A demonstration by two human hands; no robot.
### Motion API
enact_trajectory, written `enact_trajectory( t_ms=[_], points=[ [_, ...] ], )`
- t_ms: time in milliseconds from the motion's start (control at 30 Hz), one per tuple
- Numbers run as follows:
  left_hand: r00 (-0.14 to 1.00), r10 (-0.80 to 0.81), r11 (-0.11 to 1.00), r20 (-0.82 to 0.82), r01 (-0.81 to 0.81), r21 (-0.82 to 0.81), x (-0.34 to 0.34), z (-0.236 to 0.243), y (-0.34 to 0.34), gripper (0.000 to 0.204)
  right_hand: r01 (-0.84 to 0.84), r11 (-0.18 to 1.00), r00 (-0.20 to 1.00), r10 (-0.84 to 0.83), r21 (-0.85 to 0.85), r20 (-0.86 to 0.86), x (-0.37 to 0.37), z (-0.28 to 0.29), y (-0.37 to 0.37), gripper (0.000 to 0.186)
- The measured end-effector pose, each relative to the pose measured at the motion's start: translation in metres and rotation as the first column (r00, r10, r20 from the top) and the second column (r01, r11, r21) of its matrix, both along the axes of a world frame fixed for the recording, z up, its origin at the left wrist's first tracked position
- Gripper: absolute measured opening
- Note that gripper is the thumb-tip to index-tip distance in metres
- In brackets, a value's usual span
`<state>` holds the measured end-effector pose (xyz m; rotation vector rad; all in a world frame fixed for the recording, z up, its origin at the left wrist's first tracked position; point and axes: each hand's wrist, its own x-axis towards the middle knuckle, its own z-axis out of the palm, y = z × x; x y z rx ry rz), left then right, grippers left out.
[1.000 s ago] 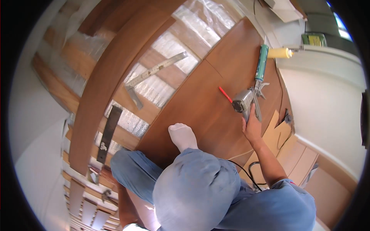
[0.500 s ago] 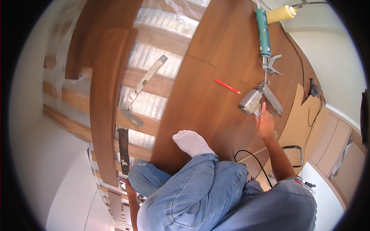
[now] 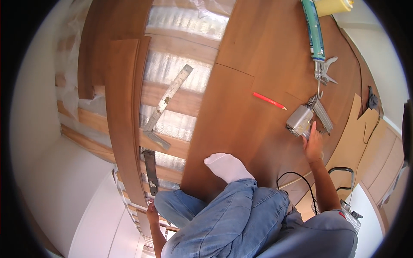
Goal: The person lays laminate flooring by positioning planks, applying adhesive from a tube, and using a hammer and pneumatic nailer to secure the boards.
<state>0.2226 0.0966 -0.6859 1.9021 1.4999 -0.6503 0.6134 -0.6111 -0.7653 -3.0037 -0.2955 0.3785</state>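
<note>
My right hand (image 3: 313,148) is wrapped round the handle of a silver nail gun (image 3: 300,120), its index finger stretched along it. The tool lies on the brown wooden floorboards (image 3: 241,116). A red pencil (image 3: 269,100) is on the boards to its left, and a caulking gun with a green cartridge (image 3: 313,32) lies beyond it. Low at the left, my left hand (image 3: 152,213) is beside my bent knee, near the end of a long loose board (image 3: 124,112); its fingers are mostly hidden. A metal square (image 3: 168,99) rests across the open joists (image 3: 172,92).
A dark flat metal bar (image 3: 150,172) lies across the joists, over silvery foil. Cardboard (image 3: 348,142) and a black hose (image 3: 297,174) are at the right. A yellow bottle (image 3: 333,6) stands at the far right. My socked foot (image 3: 228,167) rests on the boards.
The whole view has shifted, so the floor and tools appear farther right and slightly lower. My right hand remains at the nail gun; nothing else has clearly moved.
</note>
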Motion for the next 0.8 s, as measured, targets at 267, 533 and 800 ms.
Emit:
enact_trajectory(
  t_ms=[267,533,800],
  points=[
    [0.999,0.024,0.998,-0.022,-0.025,-0.05,-0.023,-0.005,-0.005,0.034,0.011,0.999,0.998,-0.014,0.034,0.068,0.016,0.028,0.033,0.085],
    [0.785,0.603,0.797,0.142,-0.593,-0.113,-0.086,-0.023,-0.055,0.043,-0.228,0.92,0.972,0.193,0.319,0.138,0.064,0.04,0.174,0.058],
    [0.906,0.423,0.901,-0.026,-0.423,-0.094,-0.091,0.012,-0.081,0.038,-0.18,0.953,0.978,0.147,0.244,0.148,0.106,0.006,0.206,0.054]
  ],
)
